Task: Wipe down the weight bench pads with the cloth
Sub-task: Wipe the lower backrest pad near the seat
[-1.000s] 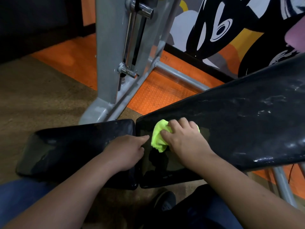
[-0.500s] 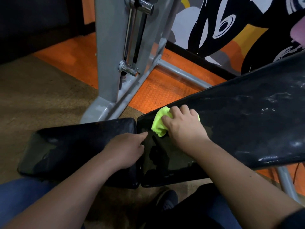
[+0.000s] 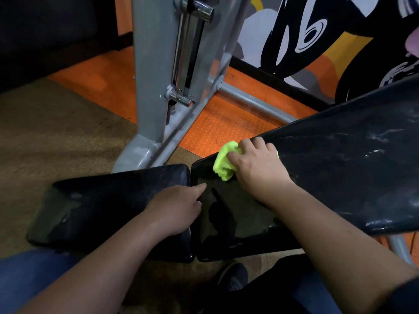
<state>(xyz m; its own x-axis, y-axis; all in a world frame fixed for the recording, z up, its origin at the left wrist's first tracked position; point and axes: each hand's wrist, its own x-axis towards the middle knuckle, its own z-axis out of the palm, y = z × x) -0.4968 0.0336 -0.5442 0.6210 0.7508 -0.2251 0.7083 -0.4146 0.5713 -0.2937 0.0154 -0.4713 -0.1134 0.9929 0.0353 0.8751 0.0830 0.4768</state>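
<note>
Lime-green cloth, bunched into a wad, lies at centre frame on the lower end of the inclined back pad, close to that pad's far edge and just above the seam where it meets the flat seat pad. Right hand covers most of the cloth, its fingers curled over the wad and gripping it against the black vinyl; only the left part of the cloth shows. Left hand rests at the right end of the seat pad, forefinger extended across the seam onto the back pad, the other fingers loosely bent and holding nothing. Both pads are glossy; the back pad shows pale streaks towards the right of the frame, and the seat pad a dull patch at lower left. Grey steel upright of the rack stands at upper centre on the orange floor mat.

Step in hand, as judged: wiping the lower end of the back pad. The next move likely calls for sustained downward pressure and overlapping strokes carried rightward over the streaked length, then across the seat pad, with the left hand bracing.
</note>
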